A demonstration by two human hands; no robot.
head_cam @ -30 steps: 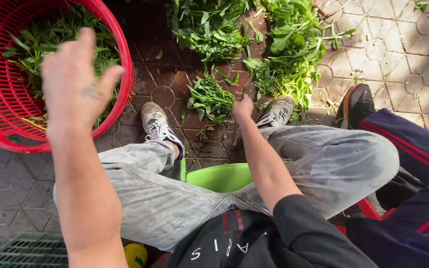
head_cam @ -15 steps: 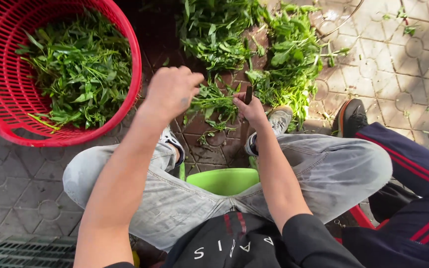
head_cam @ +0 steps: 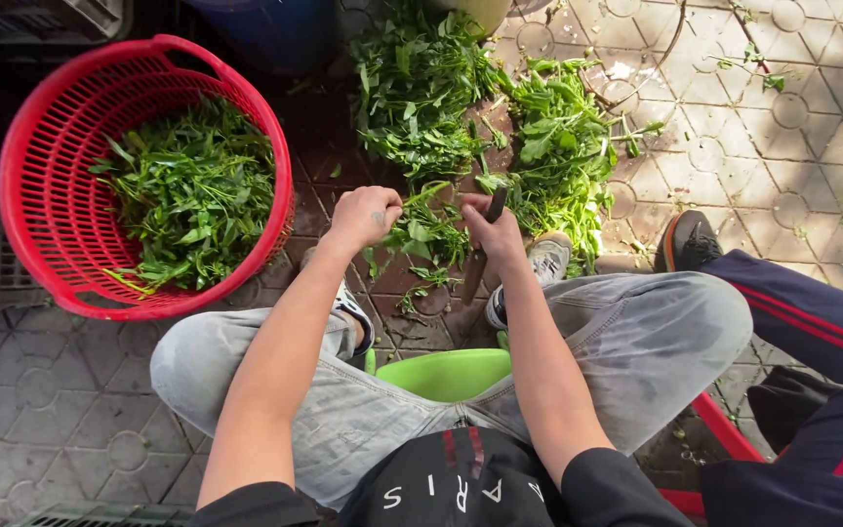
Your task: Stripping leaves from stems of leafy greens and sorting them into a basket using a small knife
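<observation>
A: Greens [head_cam: 420, 237], that small bunch between your two fists, low over the wet paving just ahead of your shoes. Your left hand [head_cam: 365, 217] is curled tight around the stem ends, knuckles up, so the leaves hang free at three o'clock of it.

B: And your right hand [head_cam: 492, 232] is wrapped fully around the knife [head_cam: 477, 263], dark handle poking out at twelve o'clock of the fist, blade running down towards six. You've got it right against the stalks, so the two hands nearly meet over the bunch.

A: The red basket [head_cam: 26, 146] sits at ten o'clock, already carrying a layer of leaves, within an easy swing of your left arm. That looks like why it's on that side.

B: The loose piles [head_cam: 548, 146] lie at twelve and one o'clock, an arm's stretch ahead, so you can draw from them without rising off the green stool [head_cam: 446, 373].

A: At four o'clock there's another person's leg [head_cam: 812, 322] in dark trousers with red stripes, and a dark shoe [head_cam: 690, 242], clear of your blade.
</observation>
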